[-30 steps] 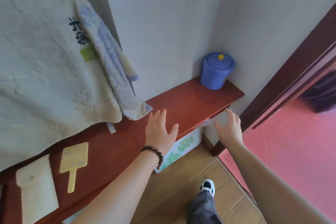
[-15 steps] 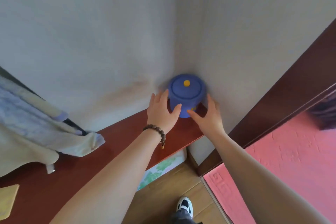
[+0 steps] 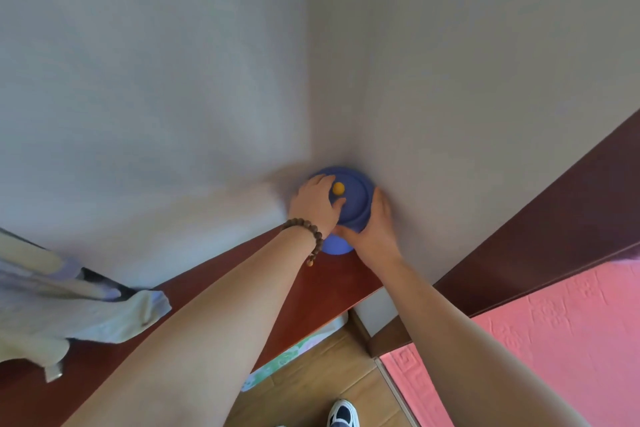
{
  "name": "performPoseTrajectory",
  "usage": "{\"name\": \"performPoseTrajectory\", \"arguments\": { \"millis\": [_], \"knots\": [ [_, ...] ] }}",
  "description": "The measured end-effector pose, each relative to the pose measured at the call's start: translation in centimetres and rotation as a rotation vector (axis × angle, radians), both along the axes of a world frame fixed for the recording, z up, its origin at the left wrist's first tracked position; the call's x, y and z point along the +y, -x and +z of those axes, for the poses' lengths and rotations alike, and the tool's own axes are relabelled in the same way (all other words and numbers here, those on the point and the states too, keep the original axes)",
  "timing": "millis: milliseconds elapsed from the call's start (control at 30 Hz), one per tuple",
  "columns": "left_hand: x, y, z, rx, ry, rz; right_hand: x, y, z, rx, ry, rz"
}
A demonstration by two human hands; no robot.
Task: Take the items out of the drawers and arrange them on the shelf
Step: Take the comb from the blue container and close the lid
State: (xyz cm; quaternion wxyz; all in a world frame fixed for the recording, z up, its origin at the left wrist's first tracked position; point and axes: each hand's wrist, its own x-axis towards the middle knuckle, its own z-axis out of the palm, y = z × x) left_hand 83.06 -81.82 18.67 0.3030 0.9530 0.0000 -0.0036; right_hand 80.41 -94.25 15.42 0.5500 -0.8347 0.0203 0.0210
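Note:
A round blue pot (image 3: 356,199) with a lid and a small yellow knob stands on the right end of the red-brown wooden shelf (image 3: 332,277), tucked in the wall corner. My left hand (image 3: 317,203), with a bead bracelet on its wrist, lies over the left part of the lid, fingers curled beside the knob. My right hand (image 3: 372,229) wraps the pot's right side and front from below the lid rim. Both hands press against the pot, hiding most of its body.
A pale towel and bluish cloth (image 3: 69,308) hang over the shelf's left part. A dark wooden door frame (image 3: 554,229) runs diagonally at right, beside a pink textured surface (image 3: 554,340). Below are a wooden floor, a green-patterned box edge (image 3: 294,354) and my shoe (image 3: 343,414).
Both hands moved from the shelf's front edge to the blue pot and closed on it; the left hand now lies on the lid. The view swung right toward the corner.

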Motion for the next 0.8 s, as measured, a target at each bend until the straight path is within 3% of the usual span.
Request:
{"name": "performPoseTrajectory", "arguments": {
  "millis": [333,467,700,800],
  "knots": [
    [0.1,-0.4,-0.3,-0.127,-0.02,0.054,0.2,-0.7,-0.7,0.02,0.041,0.002],
    [0.7,0.1,0.7,-0.192,0.142,0.087,0.1,-0.7,-0.1,-0.007,0.049,0.014],
    [7.6,5.9,1.0,-0.408,0.152,0.222,-0.2,-0.4,-0.3,0.013,0.134,0.043],
    [10.9,9.5,-1.9,-0.324,0.11,0.34,-0.1,-0.4,-0.2,0.036,0.163,0.039]
  ]
}}
